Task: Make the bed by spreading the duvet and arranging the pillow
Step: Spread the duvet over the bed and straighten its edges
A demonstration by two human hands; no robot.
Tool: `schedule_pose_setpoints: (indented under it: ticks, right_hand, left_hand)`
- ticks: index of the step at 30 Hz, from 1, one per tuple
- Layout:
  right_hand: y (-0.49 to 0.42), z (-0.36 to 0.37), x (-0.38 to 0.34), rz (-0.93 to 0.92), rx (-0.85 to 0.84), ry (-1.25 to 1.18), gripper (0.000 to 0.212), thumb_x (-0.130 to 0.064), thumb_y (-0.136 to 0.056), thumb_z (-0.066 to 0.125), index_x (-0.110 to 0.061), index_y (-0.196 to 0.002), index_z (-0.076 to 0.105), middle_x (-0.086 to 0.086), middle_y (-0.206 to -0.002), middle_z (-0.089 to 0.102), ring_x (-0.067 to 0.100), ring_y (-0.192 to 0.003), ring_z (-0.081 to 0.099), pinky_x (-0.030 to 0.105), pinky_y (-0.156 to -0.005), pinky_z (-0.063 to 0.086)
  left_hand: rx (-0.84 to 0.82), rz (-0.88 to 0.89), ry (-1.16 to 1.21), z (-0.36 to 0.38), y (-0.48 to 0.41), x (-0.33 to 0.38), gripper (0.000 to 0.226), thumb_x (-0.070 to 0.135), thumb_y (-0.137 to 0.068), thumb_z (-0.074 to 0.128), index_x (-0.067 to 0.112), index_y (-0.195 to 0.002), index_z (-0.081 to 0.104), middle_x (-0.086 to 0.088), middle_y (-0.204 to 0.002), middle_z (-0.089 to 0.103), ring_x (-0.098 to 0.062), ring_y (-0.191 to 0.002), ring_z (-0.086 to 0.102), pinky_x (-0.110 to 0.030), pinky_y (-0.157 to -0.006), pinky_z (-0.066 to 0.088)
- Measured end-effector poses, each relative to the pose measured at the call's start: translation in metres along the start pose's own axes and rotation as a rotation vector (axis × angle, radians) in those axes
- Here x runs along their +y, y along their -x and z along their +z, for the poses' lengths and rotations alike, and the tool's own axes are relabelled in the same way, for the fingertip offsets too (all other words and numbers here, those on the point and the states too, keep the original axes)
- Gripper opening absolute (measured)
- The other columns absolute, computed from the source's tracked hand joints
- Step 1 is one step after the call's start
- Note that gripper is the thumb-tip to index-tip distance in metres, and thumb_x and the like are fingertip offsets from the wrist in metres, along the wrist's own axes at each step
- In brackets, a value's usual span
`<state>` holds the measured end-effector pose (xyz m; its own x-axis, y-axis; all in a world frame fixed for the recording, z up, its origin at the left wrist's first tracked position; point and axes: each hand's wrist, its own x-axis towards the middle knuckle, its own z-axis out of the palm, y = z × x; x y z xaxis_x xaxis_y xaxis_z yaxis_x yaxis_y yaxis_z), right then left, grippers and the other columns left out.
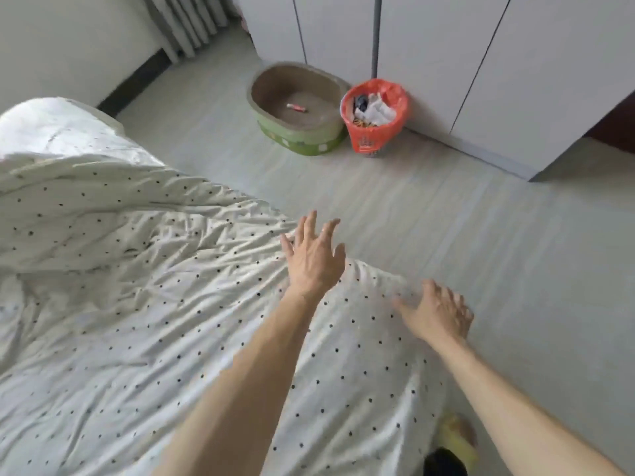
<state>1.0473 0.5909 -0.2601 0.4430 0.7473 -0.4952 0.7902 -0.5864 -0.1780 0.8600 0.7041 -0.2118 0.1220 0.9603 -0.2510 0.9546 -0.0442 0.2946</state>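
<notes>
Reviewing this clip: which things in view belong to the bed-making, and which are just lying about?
Part of the job:
dotted duvet
left hand and right hand, both open at its near edge

Just lying about:
green tub holding a small red thing
orange-lined bin
white cupboard

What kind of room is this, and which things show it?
Most likely a home bedroom: a rumpled polka-dot duvet over a bed, tall white wardrobe doors, and a small bag-lined waste bin on the floor.
</notes>
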Motion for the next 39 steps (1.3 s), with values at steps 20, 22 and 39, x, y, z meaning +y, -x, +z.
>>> schedule_pose_setpoints:
  ticks: [20, 22, 39]
  right_hand:
    - [0.161, 0.102, 0.077, 0.465, -0.881, -0.900, 0.119, -0.080, -0.047, 0.076, -0.029, -0.148, 0.041, -0.001, -0.153, 0.037, 0.030, -0.138, 0.038, 0.059, -0.111, 0.030]
    - [0.183, 0.113, 0.080, 0.450, -0.993, -0.840, 0.099, -0.070, -0.061, 0.077, -0.030, -0.145, 0.045, 0.001, -0.156, 0.032, 0.031, -0.142, 0.032, 0.065, -0.109, 0.025]
    - [0.317, 0.181, 0.064, -0.037, -0.653, 0.284, 0.052, -0.038, -0.097, 0.050, -0.003, -0.135, 0.046, 0.011, -0.106, 0.057, 0.030, -0.076, 0.068, 0.045, -0.075, 0.060]
  left_hand:
    - [0.731, -2.001, 1.149, 0.131, 0.419, -0.075, 0.085, 0.046, -0.092, 0.059, 0.017, -0.155, 0.009, -0.013, -0.161, 0.012, -0.035, -0.143, 0.024, -0.046, -0.113, 0.027]
    - [0.759, -2.047, 1.393, 0.156, 0.446, -0.106, 0.105, 0.070, -0.078, 0.063, 0.023, -0.155, 0.010, -0.008, -0.157, 0.026, -0.034, -0.138, 0.034, -0.053, -0.112, 0.033]
    - [0.271, -1.903, 1.818, 0.188, 0.583, -0.163, 0.065, 0.028, -0.073, 0.074, 0.013, -0.131, 0.048, -0.007, -0.119, 0.056, -0.026, -0.109, 0.056, -0.039, -0.077, 0.047]
